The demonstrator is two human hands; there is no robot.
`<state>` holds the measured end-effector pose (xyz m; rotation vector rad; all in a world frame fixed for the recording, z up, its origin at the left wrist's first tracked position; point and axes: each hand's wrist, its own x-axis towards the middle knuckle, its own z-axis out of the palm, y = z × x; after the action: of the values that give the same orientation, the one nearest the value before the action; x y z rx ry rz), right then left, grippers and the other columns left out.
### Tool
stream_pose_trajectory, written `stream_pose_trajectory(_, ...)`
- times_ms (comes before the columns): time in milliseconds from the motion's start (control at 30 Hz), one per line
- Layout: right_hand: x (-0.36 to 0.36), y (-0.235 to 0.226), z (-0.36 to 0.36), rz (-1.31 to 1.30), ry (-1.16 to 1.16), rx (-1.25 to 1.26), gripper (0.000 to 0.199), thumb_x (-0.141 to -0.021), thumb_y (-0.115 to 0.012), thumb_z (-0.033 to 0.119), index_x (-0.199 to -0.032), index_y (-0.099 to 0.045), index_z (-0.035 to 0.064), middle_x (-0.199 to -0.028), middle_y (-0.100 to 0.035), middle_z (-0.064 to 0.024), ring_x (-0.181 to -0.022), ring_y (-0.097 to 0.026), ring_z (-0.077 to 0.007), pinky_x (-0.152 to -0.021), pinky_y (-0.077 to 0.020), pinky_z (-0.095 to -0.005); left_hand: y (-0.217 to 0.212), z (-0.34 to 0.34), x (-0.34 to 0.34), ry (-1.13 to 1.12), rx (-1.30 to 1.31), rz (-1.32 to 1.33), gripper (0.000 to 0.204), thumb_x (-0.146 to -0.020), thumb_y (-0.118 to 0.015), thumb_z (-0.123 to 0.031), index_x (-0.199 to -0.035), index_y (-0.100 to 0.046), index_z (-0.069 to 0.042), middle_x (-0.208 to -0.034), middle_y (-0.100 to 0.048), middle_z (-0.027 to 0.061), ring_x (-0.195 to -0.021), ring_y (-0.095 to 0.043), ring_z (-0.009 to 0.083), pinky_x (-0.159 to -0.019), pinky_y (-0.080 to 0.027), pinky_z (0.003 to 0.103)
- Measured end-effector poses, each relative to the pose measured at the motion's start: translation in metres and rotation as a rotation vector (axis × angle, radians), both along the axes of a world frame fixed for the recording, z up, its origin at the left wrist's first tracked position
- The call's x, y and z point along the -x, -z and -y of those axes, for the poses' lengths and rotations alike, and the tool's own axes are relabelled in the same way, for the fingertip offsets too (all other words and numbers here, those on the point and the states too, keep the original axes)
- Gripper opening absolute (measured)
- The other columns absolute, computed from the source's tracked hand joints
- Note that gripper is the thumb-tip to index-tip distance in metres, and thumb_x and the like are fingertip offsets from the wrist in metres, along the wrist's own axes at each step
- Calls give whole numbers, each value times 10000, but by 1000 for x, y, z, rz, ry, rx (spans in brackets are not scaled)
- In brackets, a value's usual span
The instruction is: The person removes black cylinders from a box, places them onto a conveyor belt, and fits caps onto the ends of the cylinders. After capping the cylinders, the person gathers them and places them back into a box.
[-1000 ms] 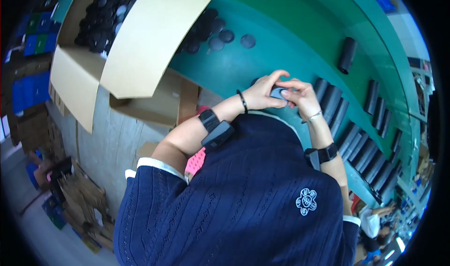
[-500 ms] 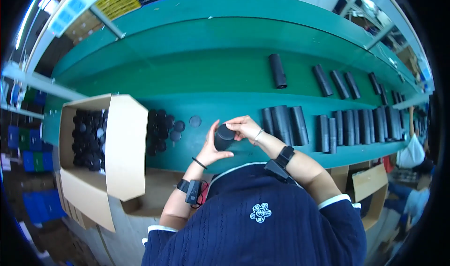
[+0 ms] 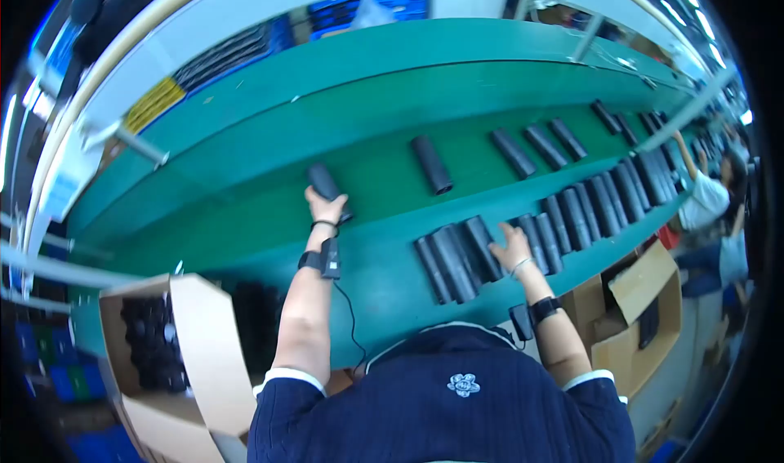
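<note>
My left hand (image 3: pixel 327 207) is stretched out onto the far, darker green strip, its fingers wrapped round a black cylindrical tube (image 3: pixel 322 180) lying there. My right hand (image 3: pixel 512 249) is at the nearer row, fingers apart, beside a black tube (image 3: pixel 483 247) that its thumb side meets or nearly meets. Left of that tube lie several more, among them a thick black tube (image 3: pixel 454 260). Just beyond my right fingers the row continues with other black tubes (image 3: pixel 600 206).
More black tubes, such as one tube (image 3: pixel 431 165), lie spaced along the far strip. An open carton (image 3: pixel 208 353) of black round caps (image 3: pixel 153 345) stands at left; another open carton (image 3: pixel 645 300) is at right. At the far right is another person (image 3: pixel 706 202).
Both hands were together round a capped black tube near my body. Now they are apart: the left has carried a tube onto the far strip, the right has moved to the row.
</note>
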<state>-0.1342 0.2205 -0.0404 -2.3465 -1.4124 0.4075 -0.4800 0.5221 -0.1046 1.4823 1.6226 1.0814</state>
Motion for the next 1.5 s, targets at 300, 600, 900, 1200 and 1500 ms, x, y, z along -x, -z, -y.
stream_pose_trajectory(300, 3, 33, 20, -321, 13, 32, 765, -686, -720, 300, -1329, -414, 20, -1164, -549, -267, -1106, -527, -383, -959, -421, -397, -21, 1, -19, -165, -42, -797, 825, -752, -698, -409, -1374, -281, -62, -1180, -515, 187, -1072, -493, 392, -905, -415, 478)
stream_pose_trajectory(600, 114, -98, -31, -1151, -470, -115, 778, -743, -725, 58, -1376, -273, 42, -1320, -404, -145, -1247, -397, -233, -1005, -373, -385, -139, 175, -40, 866, 219, 770, 763, -721, -773, -98, -1357, -352, -65, -1259, -481, 89, -1181, -463, 201, -997, -391, 345)
stream_pose_trajectory(900, 190, -51, -38, -1449, -346, 98, 248, -906, -578, 117, -1137, -599, 33, -841, -547, 22, -741, -537, -84, -682, -470, -229, -95, 248, 48, 670, 1, 205, 704, -628, -832, -131, -1240, -492, -51, -1267, -499, 130, -1171, -499, 265, -969, -415, 366)
stream_pose_trajectory(1200, 212, -36, -32, -1475, -313, 134, 217, -901, -581, 104, -1101, -602, 21, -831, -600, -22, -692, -552, -87, -639, -472, -222, -74, 270, 62, 570, 46, 404, 709, -698, -775, -96, -1294, -393, -70, -1256, -494, 98, -1197, -465, 225, -1009, -368, 346)
stream_pose_trajectory(1500, 211, -29, -40, -1438, -288, 158, 205, -929, -544, 122, -1095, -599, 16, -797, -609, -21, -676, -564, -85, -632, -471, -207, -64, 267, 60, 615, 99, 386, 662, -817, -694, -172, -1339, -307, -42, -1183, -481, 101, -1109, -461, 163, -939, -401, 315)
